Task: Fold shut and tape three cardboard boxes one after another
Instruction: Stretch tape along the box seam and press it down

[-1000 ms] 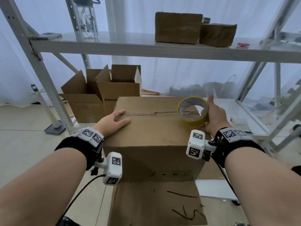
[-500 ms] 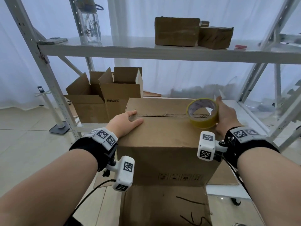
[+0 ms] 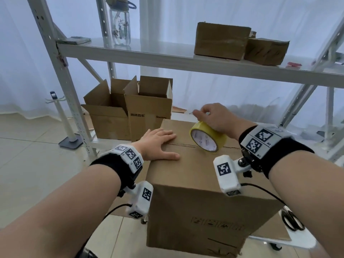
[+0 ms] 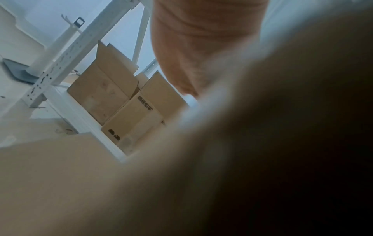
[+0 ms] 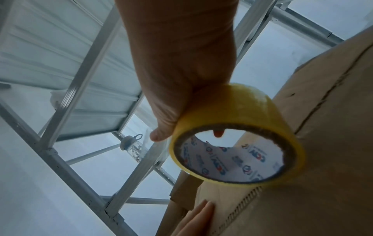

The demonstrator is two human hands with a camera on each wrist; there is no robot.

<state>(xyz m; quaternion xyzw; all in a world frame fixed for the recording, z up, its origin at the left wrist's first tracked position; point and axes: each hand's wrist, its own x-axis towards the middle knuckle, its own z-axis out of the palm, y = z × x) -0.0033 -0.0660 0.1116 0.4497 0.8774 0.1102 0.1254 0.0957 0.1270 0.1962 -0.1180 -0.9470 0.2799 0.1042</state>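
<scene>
A large cardboard box (image 3: 204, 183) with its top flaps folded down stands in front of me, the seam (image 3: 186, 145) running across the top. My left hand (image 3: 158, 144) lies flat on the left end of the top, fingers straight. My right hand (image 3: 214, 118) grips a yellow roll of tape (image 3: 208, 139) set on edge over the seam, and its thumb and forefinger pinch the clear loose end of the tape. In the right wrist view the tape roll (image 5: 238, 132) hangs from the hand above the box top (image 5: 333, 143). The left wrist view is mostly blocked by blurred hand and box.
Two open cardboard boxes (image 3: 130, 112) stand on the low shelf behind. Two closed boxes (image 3: 221, 40) and a water bottle (image 3: 120, 25) sit on the upper shelf (image 3: 149, 56). Black scissors (image 3: 292, 220) lie at the right. A rack upright (image 3: 61, 75) stands at the left.
The right hand has swung the tape roll from the box's right end to the middle of the seam and turned it on edge. The left hand stays pressed on the box.
</scene>
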